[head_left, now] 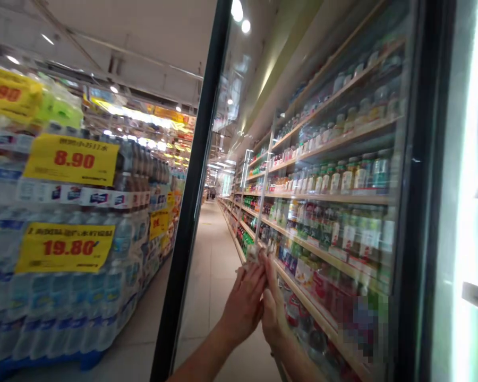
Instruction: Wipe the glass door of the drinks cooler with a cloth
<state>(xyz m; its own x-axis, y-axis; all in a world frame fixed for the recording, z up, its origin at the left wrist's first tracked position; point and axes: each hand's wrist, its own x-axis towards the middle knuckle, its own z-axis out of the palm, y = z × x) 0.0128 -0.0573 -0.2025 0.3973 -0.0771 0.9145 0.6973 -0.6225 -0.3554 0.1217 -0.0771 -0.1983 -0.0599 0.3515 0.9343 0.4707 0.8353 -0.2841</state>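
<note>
My left hand (pixel 244 303) and my right hand (pixel 274 314) meet in front of the glass door (pixel 239 159), low at the middle of the view. The fingers of both point up and away, pressed close together, and the two hands touch. At their fingertips is a small pale, crumpled patch (pixel 255 255), too blurred to tell whether it is cloth or a reflection in the glass. Both hands appear closed, and what lies between them is hidden.
Black door frame bars (pixel 187 212) slant on the left and stand upright on the right. Bottled drinks fill shelves (pixel 334 199) seen through or in the glass. A stack of water packs (pixel 71 297) with yellow price signs (pixel 69 159) is at left. A lit cooler edge (pixel 468 212) is far right.
</note>
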